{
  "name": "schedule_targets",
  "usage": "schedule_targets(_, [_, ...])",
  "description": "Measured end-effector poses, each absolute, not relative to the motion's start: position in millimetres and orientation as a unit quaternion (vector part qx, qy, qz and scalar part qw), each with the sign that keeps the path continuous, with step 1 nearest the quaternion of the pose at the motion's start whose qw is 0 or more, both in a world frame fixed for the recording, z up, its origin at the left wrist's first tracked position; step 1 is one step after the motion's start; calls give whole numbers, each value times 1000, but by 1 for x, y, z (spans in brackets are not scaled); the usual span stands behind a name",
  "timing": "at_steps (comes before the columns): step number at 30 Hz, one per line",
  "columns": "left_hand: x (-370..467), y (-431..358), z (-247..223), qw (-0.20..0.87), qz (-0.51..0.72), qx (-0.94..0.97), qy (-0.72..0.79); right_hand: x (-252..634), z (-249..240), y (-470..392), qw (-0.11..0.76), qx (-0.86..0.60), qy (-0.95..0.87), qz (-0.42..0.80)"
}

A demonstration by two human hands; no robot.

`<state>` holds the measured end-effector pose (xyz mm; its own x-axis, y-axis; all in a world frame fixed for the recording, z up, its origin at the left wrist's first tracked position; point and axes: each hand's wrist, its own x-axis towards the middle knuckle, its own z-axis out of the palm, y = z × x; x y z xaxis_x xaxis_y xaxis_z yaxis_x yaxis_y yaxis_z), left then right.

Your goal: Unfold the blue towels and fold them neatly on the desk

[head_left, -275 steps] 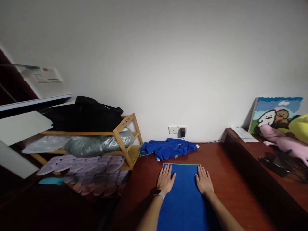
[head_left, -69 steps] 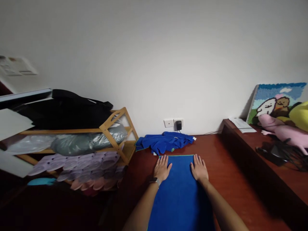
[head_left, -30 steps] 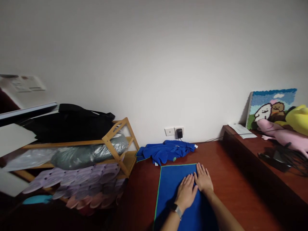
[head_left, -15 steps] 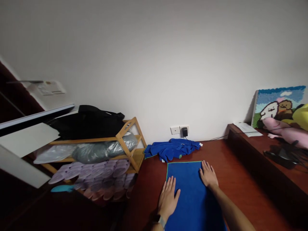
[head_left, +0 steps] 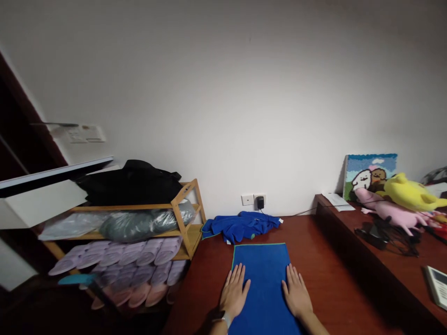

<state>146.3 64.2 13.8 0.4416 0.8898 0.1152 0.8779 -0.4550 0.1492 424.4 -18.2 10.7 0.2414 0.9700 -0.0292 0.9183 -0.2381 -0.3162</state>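
A blue cloth (head_left: pixel 263 279) with a green edge lies flat on the reddish-brown wooden table (head_left: pixel 335 279), running off the bottom of the view. My left hand (head_left: pixel 234 291) rests on its left edge, fingers stretched out and pointing away from me. On the opposite edge lies my right hand (head_left: pixel 296 293), flat with the thumb apart from the fingers. Neither hand grips anything. Beyond the flat cloth, against the wall, is a crumpled heap of blue cloth (head_left: pixel 240 226) with white tags.
To the left stands a wooden rack (head_left: pixel 188 218) with a black bag (head_left: pixel 136 181) on top and several lilac slippers (head_left: pixel 132 251) below. A black plug (head_left: pixel 260 202) sits in the wall socket. A raised ledge (head_left: pixel 335 232) at right bears plush toys (head_left: pixel 391 209) and cables.
My right hand has slid toward me along the cloth's right edge, now about level with my left hand. The camera view has also shifted. Both hands stay flat on the cloth.
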Motion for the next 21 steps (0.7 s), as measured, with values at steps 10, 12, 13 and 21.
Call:
schedule_targets(10, [246, 36, 38, 60, 145, 876, 456, 424, 19, -18, 118, -770, -615, 121])
schedule_targets(12, [282, 20, 31, 86, 138, 894, 418, 424, 20, -20, 105, -761, -630, 119])
schedule_targets(13, [294, 14, 27, 94, 134, 897, 411, 425, 20, -21, 99, -755, -638, 117])
schedule_targets(21, [226, 17, 21, 72, 85, 874, 474, 425, 20, -20, 111, -767, -622, 111])
